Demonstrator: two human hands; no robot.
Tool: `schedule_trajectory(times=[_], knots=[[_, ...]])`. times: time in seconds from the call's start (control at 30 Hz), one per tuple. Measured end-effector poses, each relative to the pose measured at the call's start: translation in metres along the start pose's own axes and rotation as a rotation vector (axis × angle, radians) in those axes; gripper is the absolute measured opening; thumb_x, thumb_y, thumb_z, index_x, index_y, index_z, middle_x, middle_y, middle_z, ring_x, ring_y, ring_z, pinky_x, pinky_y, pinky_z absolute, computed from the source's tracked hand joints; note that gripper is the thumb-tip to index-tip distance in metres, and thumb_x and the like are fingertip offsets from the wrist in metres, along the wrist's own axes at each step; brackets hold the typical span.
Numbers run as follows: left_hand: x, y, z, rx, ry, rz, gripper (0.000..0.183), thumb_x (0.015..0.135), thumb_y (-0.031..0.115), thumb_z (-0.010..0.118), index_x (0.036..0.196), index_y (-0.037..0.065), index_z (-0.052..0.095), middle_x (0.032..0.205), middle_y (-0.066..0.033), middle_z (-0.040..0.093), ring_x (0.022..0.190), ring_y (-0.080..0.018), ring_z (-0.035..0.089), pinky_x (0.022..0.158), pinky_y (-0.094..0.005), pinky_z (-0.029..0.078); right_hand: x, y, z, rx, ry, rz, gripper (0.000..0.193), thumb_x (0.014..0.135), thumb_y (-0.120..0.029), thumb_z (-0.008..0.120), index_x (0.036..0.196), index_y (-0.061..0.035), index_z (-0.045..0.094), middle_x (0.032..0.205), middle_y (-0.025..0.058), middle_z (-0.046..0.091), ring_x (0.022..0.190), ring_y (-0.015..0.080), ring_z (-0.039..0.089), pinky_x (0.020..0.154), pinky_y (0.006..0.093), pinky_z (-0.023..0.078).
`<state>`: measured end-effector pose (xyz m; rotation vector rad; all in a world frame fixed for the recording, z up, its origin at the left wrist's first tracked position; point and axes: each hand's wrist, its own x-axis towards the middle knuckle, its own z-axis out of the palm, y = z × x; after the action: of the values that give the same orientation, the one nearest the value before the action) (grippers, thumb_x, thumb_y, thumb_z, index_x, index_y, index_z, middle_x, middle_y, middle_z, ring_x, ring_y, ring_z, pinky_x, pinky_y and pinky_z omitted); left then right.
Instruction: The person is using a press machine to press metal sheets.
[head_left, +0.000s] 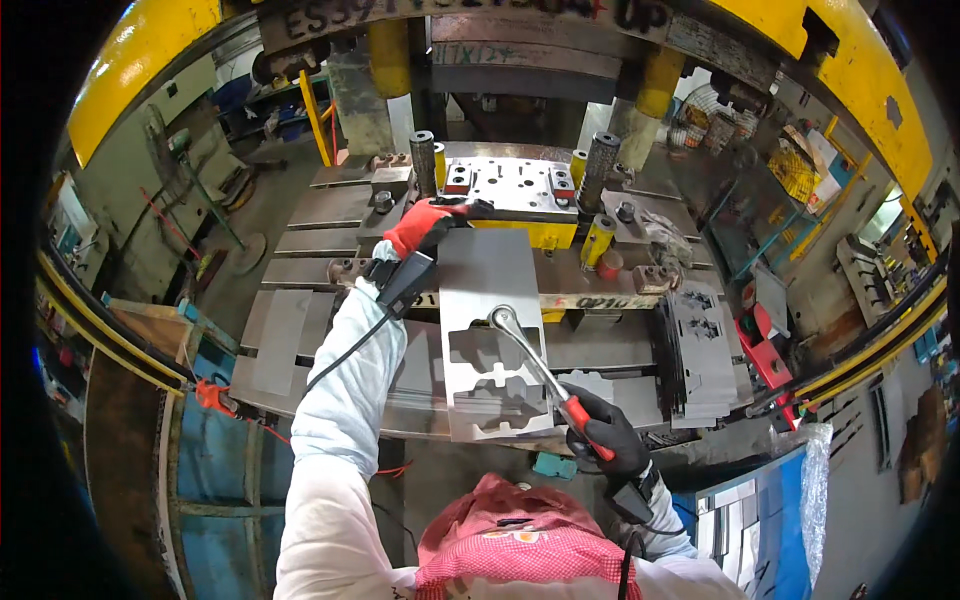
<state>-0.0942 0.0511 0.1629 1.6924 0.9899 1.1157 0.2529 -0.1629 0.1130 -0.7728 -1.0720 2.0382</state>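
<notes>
A flat grey metal sheet (490, 262) lies lengthwise in front of me, solid at its far half and with large cut-outs at its near half. My left hand (430, 222), in a red and black glove, grips the sheet near its far left corner; its thumb is partly hidden. In a black glove, my right hand (608, 432) is closed around the red handle of a ratchet wrench (534, 358). The round head of the wrench rests against the sheet beside the cut-outs. Just beyond the sheet stands a die block (520, 186) with a bright, holed top plate.
Dark guide posts (600, 168) rise at both sides of the die. A stack of cut metal sheets (702, 352) stands on the right of the press bed, beside a red device (764, 350). Plain sheets (275, 345) lie at left. Yellow press framing (870, 85) arches overhead.
</notes>
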Motion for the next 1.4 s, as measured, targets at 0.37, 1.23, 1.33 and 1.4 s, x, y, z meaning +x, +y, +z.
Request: schedule_trajectory(times=[0.37, 1.23, 1.33, 1.4], knots=[[-0.080, -0.016, 0.060, -0.560, 0.501, -0.068, 0.041, 0.089, 0.032, 0.045, 0.120, 0.005, 0.045, 0.106, -0.0084, 0.058, 0.089, -0.0202, 0.059, 0.077, -0.0343, 0.050, 0.104, -0.095, -0.008, -0.416, 0.005, -0.175, 0.057, 0.079, -0.024, 0.055, 0.127, 0.0009, 0.038, 0.104, 0.0067, 0.056, 0.070, 0.0057, 0.050, 0.059, 0.0192, 0.041], [-0.080, 0.003, 0.108, 0.303, 0.240, 0.225, 0.030, 0.078, 0.018, 0.057, 0.101, -0.001, 0.057, 0.094, -0.0144, 0.058, 0.078, -0.0238, 0.058, 0.066, -0.0309, 0.047, 0.114, -0.080, -0.031, -0.255, 0.149, -0.371, 0.047, 0.081, -0.031, 0.051, 0.120, -0.0039, 0.047, 0.093, 0.0013, 0.053, 0.065, 0.0061, 0.048, 0.050, 0.0203, 0.038], [-0.054, -0.046, 0.099, 0.276, 0.341, 0.391, 0.039, 0.072, 0.027, 0.062, 0.101, 0.001, 0.057, 0.083, -0.0157, 0.059, 0.072, -0.0315, 0.057, 0.061, -0.0337, 0.045, 0.146, -0.080, -0.055, -0.440, 0.065, -0.520, 0.044, 0.080, -0.031, 0.055, 0.116, -0.0055, 0.050, 0.095, 0.0032, 0.056, 0.067, 0.0073, 0.051, 0.049, 0.0201, 0.040], [-0.044, -0.070, 0.099, 0.030, 0.314, 0.326, 0.038, 0.076, 0.024, 0.058, 0.105, 0.000, 0.054, 0.093, -0.0160, 0.057, 0.080, -0.0310, 0.057, 0.066, -0.0330, 0.046, 0.148, -0.098, -0.037, -0.205, 0.134, -0.226, 0.041, 0.078, -0.031, 0.058, 0.111, -0.0066, 0.053, 0.092, 0.0046, 0.057, 0.066, 0.0090, 0.053, 0.048, 0.0204, 0.041]])
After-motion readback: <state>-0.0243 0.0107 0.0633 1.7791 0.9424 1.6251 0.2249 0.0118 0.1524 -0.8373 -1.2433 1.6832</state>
